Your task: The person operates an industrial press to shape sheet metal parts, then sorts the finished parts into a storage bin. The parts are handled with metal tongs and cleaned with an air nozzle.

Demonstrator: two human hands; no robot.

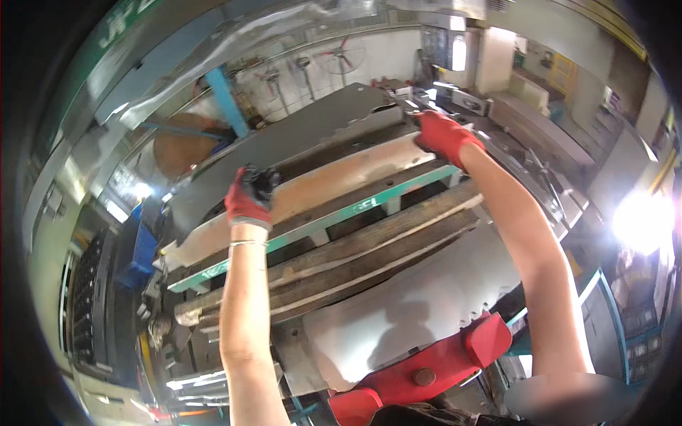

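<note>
A long, bare metal strip (341,175) lies slantwise across the machine bed, rising from the near left to the far right. My left hand (251,195), in a red glove with black-coated fingers, is closed at the strip's far edge, left of its middle. Toward the strip's right end, my right hand (442,138) in a matching glove is closed over the same edge. The fingertips of both hands are partly hidden. Just in front of the strip runs a green bar (366,204) with white marks. Behind it lies a wide dark metal plate (305,131).
Worn, padded bars (341,241) cross the bed nearer me. Closer still are a smooth metal sheet (419,305) and a red curved part (426,373). A blue bin (135,248) stands at left, a bright lamp (643,220) at right. Machine structure (234,57) hangs overhead.
</note>
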